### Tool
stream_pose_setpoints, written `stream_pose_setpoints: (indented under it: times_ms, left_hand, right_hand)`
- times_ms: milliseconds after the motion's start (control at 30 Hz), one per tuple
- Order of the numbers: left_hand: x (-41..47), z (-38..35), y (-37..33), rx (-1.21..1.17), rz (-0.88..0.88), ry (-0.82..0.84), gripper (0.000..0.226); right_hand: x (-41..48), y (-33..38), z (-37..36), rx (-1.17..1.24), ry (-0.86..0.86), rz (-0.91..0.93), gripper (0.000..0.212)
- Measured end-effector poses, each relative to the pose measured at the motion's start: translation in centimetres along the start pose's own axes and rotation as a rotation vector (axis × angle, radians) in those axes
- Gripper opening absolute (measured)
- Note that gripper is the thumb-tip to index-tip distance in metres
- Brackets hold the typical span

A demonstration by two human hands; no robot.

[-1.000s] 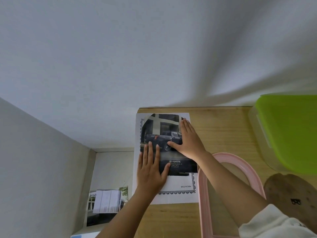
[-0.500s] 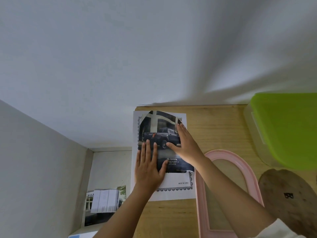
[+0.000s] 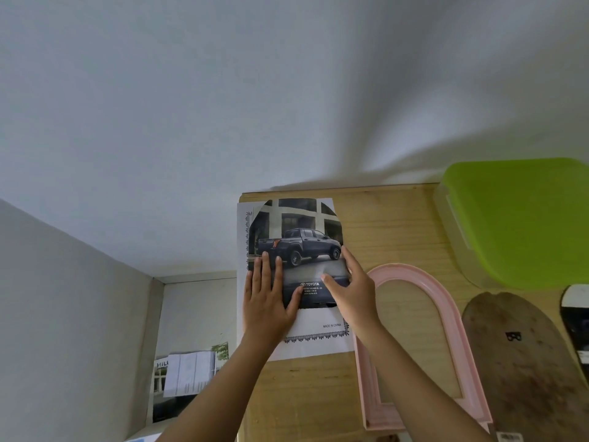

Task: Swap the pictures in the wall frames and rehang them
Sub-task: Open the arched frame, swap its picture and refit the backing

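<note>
An arch-shaped picture of a dark pickup truck (image 3: 299, 244) lies on a white bordered sheet (image 3: 315, 333) at the left end of the wooden table (image 3: 392, 224). My left hand (image 3: 267, 301) lies flat on the picture's lower left, fingers spread. At the picture's right edge, my right hand (image 3: 353, 288) touches it with the thumb on top. A pink arched frame (image 3: 446, 301) lies empty just right of the sheet. Its brown arched backing board (image 3: 522, 362) lies further right.
A clear box with a green lid (image 3: 522, 218) stands at the table's back right. A dark object (image 3: 577, 320) shows at the right edge. Printed leaflets (image 3: 191, 374) lie on a lower surface left of the table. A white wall rises behind.
My right hand slid from the middle of the picture to its right edge, uncovering the truck. The left hand stayed pressed on the lower left.
</note>
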State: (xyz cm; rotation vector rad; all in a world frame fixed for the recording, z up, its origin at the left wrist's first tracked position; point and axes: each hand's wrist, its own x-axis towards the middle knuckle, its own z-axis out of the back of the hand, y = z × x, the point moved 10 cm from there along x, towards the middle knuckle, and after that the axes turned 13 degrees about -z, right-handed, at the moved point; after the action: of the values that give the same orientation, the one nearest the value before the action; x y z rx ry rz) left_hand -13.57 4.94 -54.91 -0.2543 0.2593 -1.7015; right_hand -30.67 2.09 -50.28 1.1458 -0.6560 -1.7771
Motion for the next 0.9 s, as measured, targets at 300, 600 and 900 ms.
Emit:
stream_pose_setpoints:
  times_ms: [300, 600, 900]
  left_hand:
    - [0.3, 4.2, -0.6, -0.335, 0.111, -0.102, 0.081]
    - [3.3, 8.9, -8.9, -1.261, 0.125, -0.157, 0.055]
    - [0.4, 9.7, -15.7, -1.479, 0.123, -0.174, 0.058]
  right_hand:
    - [-0.1, 1.2, 1.3, 0.339, 0.159, -0.003, 0.066]
    - [-3.6, 5.3, 4.9, 0.411, 0.336, 0.156, 0.067]
    - [-6.1, 3.1, 12.1, 0.336, 0.346, 0.171, 0.045]
